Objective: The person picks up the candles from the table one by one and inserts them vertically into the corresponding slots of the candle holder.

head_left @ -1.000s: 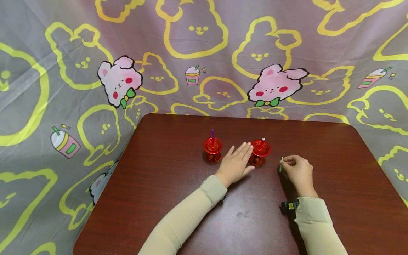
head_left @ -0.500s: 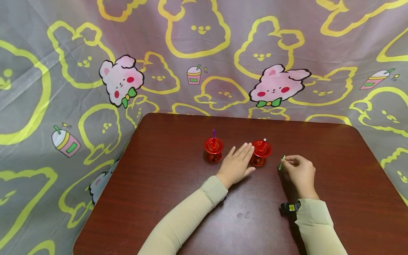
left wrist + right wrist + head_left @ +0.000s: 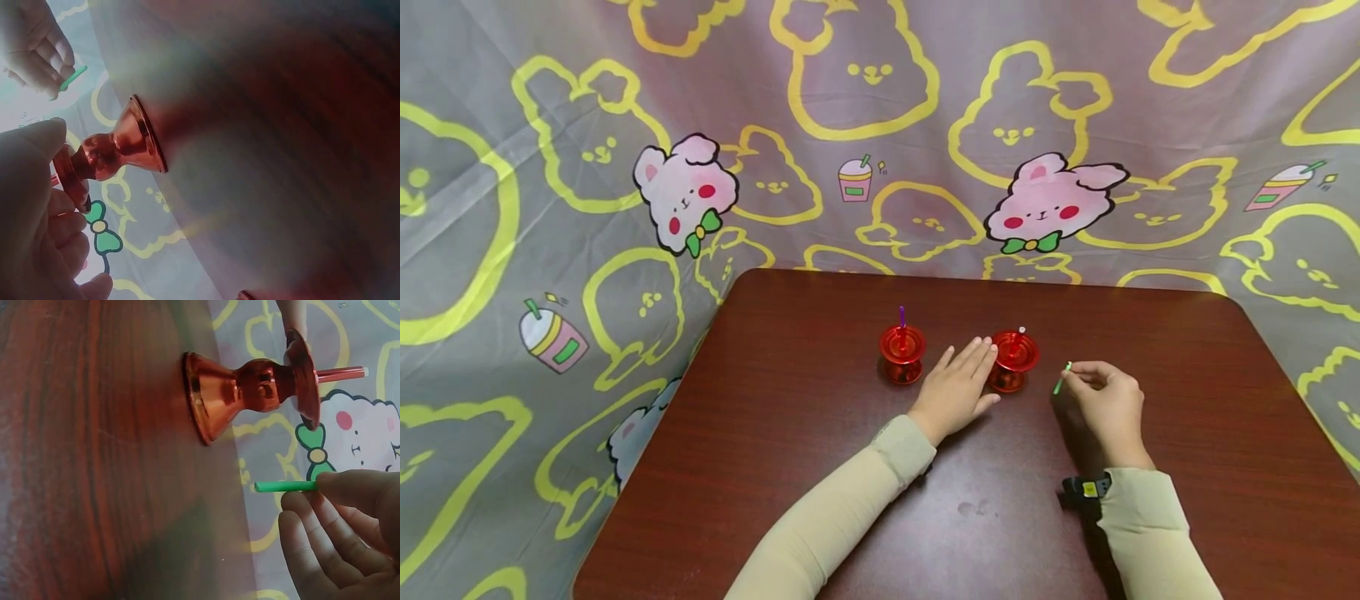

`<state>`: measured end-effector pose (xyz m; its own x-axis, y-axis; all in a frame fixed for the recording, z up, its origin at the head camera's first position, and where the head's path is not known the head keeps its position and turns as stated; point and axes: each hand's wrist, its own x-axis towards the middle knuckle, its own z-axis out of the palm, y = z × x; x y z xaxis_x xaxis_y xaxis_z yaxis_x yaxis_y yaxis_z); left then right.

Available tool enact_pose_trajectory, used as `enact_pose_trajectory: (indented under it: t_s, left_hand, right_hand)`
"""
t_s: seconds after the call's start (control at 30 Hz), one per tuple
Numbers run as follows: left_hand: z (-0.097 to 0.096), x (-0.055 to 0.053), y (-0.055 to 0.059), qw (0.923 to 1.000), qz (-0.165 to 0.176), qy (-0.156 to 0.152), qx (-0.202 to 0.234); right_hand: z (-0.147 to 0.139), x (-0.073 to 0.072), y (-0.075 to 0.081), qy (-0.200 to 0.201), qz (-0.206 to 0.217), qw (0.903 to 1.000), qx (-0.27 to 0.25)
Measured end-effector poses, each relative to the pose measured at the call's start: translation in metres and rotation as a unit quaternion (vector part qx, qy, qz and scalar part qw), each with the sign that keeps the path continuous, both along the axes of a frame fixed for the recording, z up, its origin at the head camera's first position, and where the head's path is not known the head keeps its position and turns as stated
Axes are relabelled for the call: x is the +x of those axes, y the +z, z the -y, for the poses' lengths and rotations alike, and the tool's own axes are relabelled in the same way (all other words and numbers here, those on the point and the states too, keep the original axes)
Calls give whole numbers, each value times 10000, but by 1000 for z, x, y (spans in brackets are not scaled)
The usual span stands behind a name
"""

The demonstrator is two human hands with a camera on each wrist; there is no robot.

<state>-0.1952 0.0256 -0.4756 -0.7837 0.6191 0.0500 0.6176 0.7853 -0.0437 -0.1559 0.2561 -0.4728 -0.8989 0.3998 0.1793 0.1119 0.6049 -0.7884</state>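
Note:
Two shiny red candle holders stand upright on the table. The left candle holder carries a thin purple candle. From the dish of the right candle holder rises a short red stem with a whitish tip. My left hand, fingers extended, touches the rim of the right holder's dish from its left side. To the right of that holder, my right hand pinches a thin green candle between thumb and index finger. The green candle is tilted, held above the table and apart from the holder.
The dark reddish-brown wooden table has rounded back corners. A grey curtain with yellow outlines and cartoon rabbits hangs behind it and along the left side. A black strap sits at my right wrist.
The green candle has risen slightly in my right hand, and its lower end has swung to the left, leaving it more tilted. My left hand and both holders stay in place.

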Motion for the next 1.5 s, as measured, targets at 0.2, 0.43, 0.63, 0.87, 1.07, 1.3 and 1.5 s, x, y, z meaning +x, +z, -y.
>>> enact_pose_trajectory:
  t_s: [0.2, 0.43, 0.63, 0.87, 1.07, 1.3, 1.5]
  left_hand:
    - [-1, 0, 1, 10000, 8, 11, -60]
    - [-1, 0, 2, 10000, 4, -7, -71]
    - [0, 0, 4, 10000, -29, -2, -73]
    - [0, 0, 5, 10000, 17, 11, -38]
    - [0, 1, 4, 10000, -36, -27, -15]
    - [1, 1, 3, 10000, -59, -42, -18]
    - [2, 0, 4, 9999, -67, -60, -59]
  right_hand:
    - [-1, -2, 4, 54, -101, 9995, -281]
    - [-1, -4, 7, 124, -143, 9984, -530]
    - [1, -6, 11, 139, -269, 9973, -670]
    - [3, -7, 14, 76, -517, 9973, -512]
    - [6, -8, 15, 57, -718, 9959, -551]
    - [9, -9, 19, 76, -931, 9938, -606]
    - [11, -12, 21, 108, -1236, 9904, -613]
